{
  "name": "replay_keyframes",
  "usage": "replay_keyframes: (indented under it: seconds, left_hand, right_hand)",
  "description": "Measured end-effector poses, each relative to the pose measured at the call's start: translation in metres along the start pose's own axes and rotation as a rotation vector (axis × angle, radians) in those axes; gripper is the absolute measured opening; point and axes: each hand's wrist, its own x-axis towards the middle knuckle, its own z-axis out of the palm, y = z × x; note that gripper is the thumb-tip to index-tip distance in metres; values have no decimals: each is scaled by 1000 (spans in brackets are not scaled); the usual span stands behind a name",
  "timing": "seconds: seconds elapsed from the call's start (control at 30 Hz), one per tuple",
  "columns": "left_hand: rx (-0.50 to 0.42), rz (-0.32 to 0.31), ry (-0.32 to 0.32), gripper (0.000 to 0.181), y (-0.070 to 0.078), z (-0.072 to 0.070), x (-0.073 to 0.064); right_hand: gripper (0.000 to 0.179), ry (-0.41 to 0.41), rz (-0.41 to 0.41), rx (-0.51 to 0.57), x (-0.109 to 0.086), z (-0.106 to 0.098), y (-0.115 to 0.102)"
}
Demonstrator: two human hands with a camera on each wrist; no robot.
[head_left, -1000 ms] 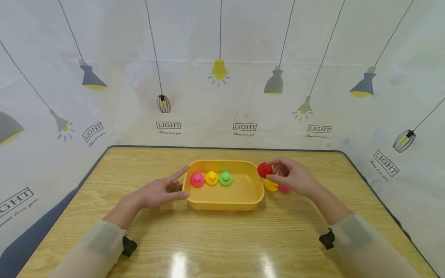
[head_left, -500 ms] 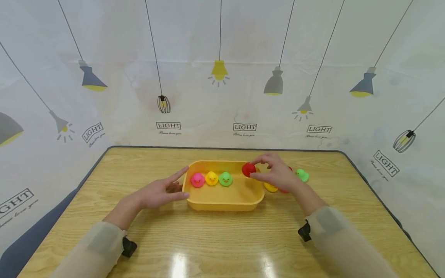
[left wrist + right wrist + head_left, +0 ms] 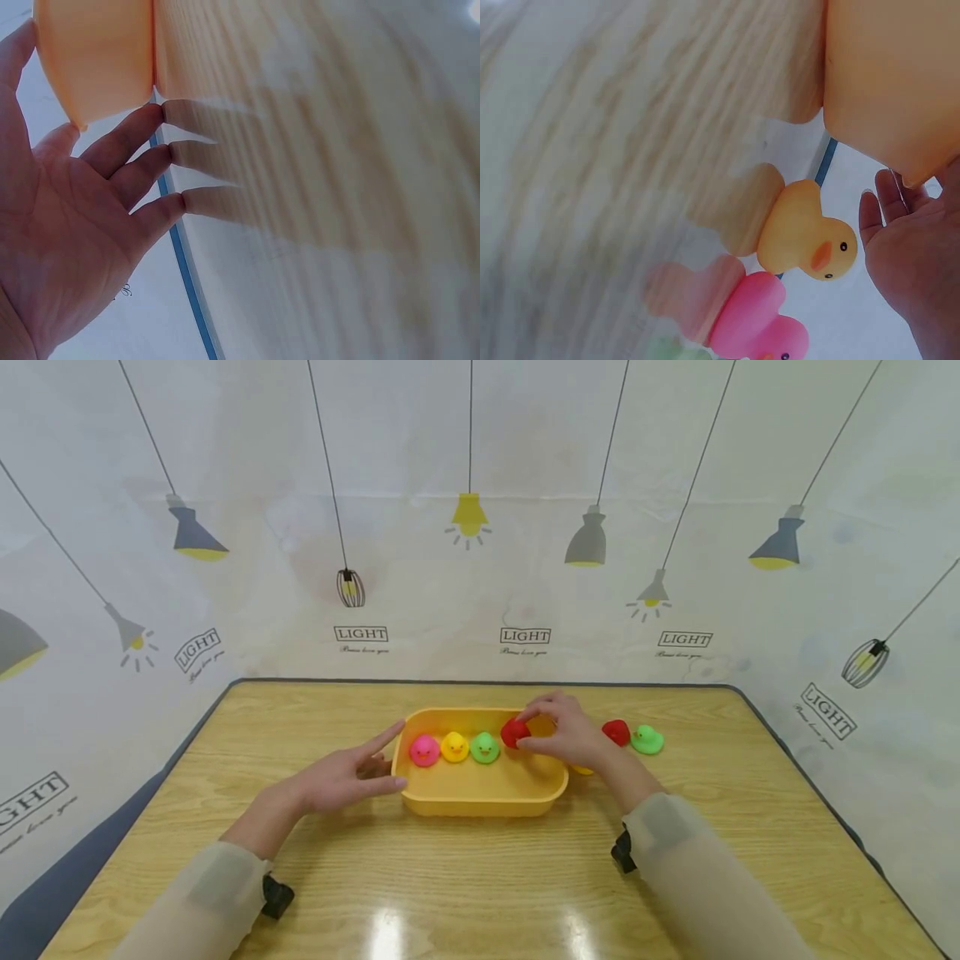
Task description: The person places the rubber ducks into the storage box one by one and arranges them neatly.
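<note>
A yellow plastic tray stands on the table with pink, yellow and green rubber ducks in a row inside. My right hand reaches over its right side and pinches a red rubber duck beside the green one. Whether that duck touches the tray floor, I cannot tell. At the tray's left end, my left hand rests with thumb and index finger spread at the rim. In the left wrist view the other fingers of this hand extend to the tabletop.
Right of the tray, another red duck and a green duck sit on the wooden table. A yellow duck and a pink duck stand there too, mostly behind my right hand in the head view. A lamp-printed backdrop encloses the table.
My right hand has carried the red duck leftward from outside the tray's right edge to beside the green duck. The left hand stays at the rim.
</note>
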Motion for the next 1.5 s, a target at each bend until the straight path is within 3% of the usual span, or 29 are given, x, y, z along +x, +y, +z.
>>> replay_keyframes:
  seconds: [0.27, 0.6, 0.83, 1.5]
  left_hand:
    - [14, 2, 2, 93, 0, 1, 2]
    - [25, -6, -2, 94, 0, 0, 2]
    - [16, -1, -3, 94, 0, -1, 2]
    - [11, -6, -7, 94, 1, 0, 1]
  right_hand:
    - [30, -5, 34, -7, 2, 9, 7]
    - [29, -72, 85, -39, -1, 9, -3]
    - [31, -86, 84, -116, 0, 10, -6]
    - [32, -96, 101, -131, 2, 13, -4]
